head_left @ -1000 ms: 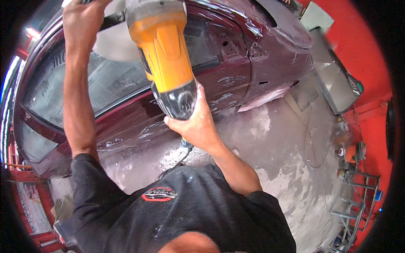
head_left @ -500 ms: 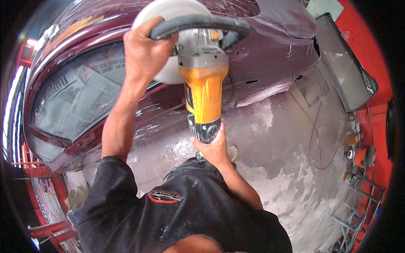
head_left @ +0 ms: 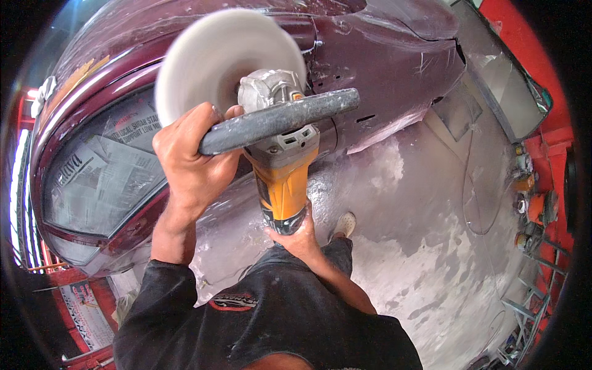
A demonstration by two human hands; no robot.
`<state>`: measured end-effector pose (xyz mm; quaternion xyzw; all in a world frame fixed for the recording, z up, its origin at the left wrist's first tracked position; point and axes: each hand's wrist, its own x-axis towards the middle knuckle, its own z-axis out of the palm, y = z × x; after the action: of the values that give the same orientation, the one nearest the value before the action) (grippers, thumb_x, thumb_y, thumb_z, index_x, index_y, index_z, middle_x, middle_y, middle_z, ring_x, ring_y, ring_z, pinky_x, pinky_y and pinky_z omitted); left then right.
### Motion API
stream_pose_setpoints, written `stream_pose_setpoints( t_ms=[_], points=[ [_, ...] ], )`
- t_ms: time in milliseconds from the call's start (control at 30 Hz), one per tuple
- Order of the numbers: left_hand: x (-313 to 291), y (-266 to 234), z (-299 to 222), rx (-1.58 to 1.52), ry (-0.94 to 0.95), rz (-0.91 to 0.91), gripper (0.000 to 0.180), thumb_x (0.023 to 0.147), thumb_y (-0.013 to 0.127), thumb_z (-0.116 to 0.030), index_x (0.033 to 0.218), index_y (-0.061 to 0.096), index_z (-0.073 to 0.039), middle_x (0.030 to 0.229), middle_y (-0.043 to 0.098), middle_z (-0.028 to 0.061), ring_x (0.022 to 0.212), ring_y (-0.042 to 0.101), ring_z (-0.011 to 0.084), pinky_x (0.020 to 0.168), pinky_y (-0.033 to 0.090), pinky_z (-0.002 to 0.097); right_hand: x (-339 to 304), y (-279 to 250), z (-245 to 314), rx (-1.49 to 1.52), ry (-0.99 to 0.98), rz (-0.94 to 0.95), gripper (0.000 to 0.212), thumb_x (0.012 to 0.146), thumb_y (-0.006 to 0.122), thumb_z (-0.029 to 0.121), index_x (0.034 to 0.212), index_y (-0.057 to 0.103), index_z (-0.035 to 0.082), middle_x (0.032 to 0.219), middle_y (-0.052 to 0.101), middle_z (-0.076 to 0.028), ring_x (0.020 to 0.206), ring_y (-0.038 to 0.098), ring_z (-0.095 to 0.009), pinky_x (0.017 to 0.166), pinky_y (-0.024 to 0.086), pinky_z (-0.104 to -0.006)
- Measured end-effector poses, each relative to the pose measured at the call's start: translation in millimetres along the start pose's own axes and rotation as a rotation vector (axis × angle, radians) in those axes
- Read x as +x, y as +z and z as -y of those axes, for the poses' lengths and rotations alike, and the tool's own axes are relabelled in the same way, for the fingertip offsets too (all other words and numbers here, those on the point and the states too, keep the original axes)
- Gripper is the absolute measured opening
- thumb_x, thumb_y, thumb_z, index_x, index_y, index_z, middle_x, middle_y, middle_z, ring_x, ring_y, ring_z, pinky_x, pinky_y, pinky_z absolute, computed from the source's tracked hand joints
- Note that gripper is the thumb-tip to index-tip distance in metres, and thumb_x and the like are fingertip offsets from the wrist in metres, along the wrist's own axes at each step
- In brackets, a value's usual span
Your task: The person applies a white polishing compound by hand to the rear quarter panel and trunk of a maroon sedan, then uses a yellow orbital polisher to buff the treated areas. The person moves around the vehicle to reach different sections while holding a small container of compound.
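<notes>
One curved handle (head_left: pixel 302 114) fills curled left fingers (head_left: pixel 202 118); right fingers (head_left: pixel 309 217) clasp a yellow polisher (head_left: pixel 288 192).

beneath us we see a grey floor (head_left: pixel 425 259) worn into pale patches and dark blotches, with a thin cord (head_left: pixel 464 185) looping across it toward the right. along that side we have a bright red wall (head_left: pixel 519 37), with a dark-edged grey panel (head_left: pixel 502 77) near it, small containers and an orange object (head_left: pixel 541 208) lower down, and a metal frame (head_left: pixel 525 308) below those; at our far left, bright upright strips of light (head_left: pixel 17 179) glow above a pale printed banner (head_left: pixel 92 317) bordered by red.
</notes>
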<state>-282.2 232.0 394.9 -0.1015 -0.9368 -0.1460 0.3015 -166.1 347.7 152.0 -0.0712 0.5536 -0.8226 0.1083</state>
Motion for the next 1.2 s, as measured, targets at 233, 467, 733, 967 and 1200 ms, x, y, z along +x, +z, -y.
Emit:
stream_pose_setpoints(
  t_ms=[233,467,733,967,1200],
  points=[
    [1.5,29.8,-3.9,-0.048,0.149,0.147,0.02,0.072,0.077,-0.004,0.072,0.057,-0.005,0.062,0.054,0.0113,0.054,0.059,0.0294,0.05,0.044,0.0392,-5.7,-7.6,-22.3,-0.124,0.054,0.0,0.094,0.067,0.089,0.01,0.14,0.03,0.0,0.13,0.053,-0.017,0.121,0.055,-0.026,0.104,0.045,-0.0397],
    [-3.3,32.2,2.6,-0.094,0.155,0.104,0.026,0.071,0.079,-0.006,0.072,0.053,-0.004,0.064,0.052,0.0131,0.055,0.055,0.0318,0.051,0.043,0.0365,-9.1,-0.9,-16.2,-0.187,0.053,-0.023,0.094,0.066,0.09,0.009,0.139,0.032,0.001,0.126,0.055,-0.017,0.117,0.058,-0.027,0.102,0.046,-0.04],
    [-27.2,-87.8,82.2,-0.083,-0.083,-0.508,0.032,0.077,0.079,-0.003,0.108,0.072,0.003,0.086,0.074,0.0091,0.07,0.068,0.0156,0.063,0.052,0.0272,15.3,52.5,54.0,-0.142,-0.105,0.178,0.113,0.07,0.085,0.003,0.156,0.013,0.006,0.136,0.056,-0.027,0.127,0.057,-0.036,0.104,0.047,-0.0431],
    [25.7,-134.8,63.7,-0.054,-0.338,-0.54,0.018,0.086,0.076,-0.006,0.102,0.075,0.002,0.07,0.063,-0.0005,0.054,0.048,0.0025,0.048,0.03,0.0191,50.1,53.8,123.5,-0.067,0.027,0.409,0.112,0.072,0.086,0.007,0.156,0.012,0.004,0.142,0.05,-0.025,0.133,0.052,-0.033,0.109,0.043,-0.0419],
    [68.3,-71.2,23.7,-0.023,-0.378,-0.479,0.011,0.084,0.078,-0.008,0.094,0.075,-0.002,0.061,0.056,-0.0039,0.051,0.045,0.002,0.045,0.028,0.0198,85.5,-25.0,144.5,0.032,0.173,0.534,0.108,0.073,0.085,0.006,0.153,0.013,-0.001,0.144,0.044,-0.023,0.135,0.046,-0.031,0.113,0.037,-0.0405]
  ],
)
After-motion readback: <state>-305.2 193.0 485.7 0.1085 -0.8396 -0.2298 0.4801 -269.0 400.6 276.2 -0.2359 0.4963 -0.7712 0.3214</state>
